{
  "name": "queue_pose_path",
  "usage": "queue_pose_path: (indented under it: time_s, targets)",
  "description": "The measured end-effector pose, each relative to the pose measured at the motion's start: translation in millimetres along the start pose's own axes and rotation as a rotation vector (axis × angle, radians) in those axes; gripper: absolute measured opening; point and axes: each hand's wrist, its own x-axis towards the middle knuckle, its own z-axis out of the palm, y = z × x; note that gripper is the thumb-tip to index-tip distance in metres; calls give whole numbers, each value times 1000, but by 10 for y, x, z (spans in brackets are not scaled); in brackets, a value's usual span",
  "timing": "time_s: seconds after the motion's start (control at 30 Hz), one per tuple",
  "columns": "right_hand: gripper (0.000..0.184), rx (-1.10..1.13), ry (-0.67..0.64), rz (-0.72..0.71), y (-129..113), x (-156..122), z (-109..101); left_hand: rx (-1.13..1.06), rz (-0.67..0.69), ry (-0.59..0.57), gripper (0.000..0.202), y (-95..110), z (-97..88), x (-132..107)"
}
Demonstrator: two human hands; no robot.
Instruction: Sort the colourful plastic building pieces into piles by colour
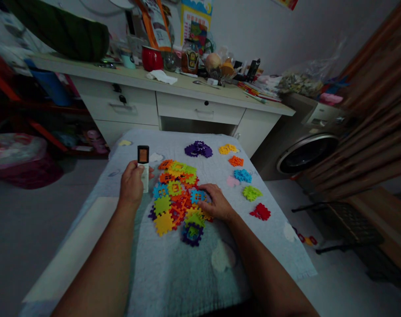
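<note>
My left hand (131, 182) is wrapped round a white remote control (145, 178) with a dark-framed, orange-lit screen, held upright over the cloth. Fingers of my right hand (216, 202) rest on the right side of a mixed heap of interlocking plastic tiles (178, 204), beside a blue window-shaped tile (197, 196). Whether they grip a tile cannot be made out. Sorted small piles lie beyond and to the right: purple tiles (199, 149), yellow tiles (228, 149), orange tiles (236, 161), blue tiles (243, 175), green tiles (252, 193) and red tiles (261, 211).
A pale blue cloth (253, 264) covers the table. Behind stands a white desk (200, 108) bearing a watermelon (64, 35), a red mug (152, 58) and a jar (190, 57). At right are a washing machine (302, 132) and a dark rack (348, 224).
</note>
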Motion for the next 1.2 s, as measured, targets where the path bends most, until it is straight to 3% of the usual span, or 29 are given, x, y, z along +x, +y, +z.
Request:
queue_pose_path:
  time_s: [0.97, 1.2]
  targets:
    - [50, -9, -19, 28, 9, 4, -25, 53, -42, 79, 17, -54, 2, 67]
    - [49, -14, -11, 17, 5, 1, -28, 56, -7, 40, 17, -36, 2, 32]
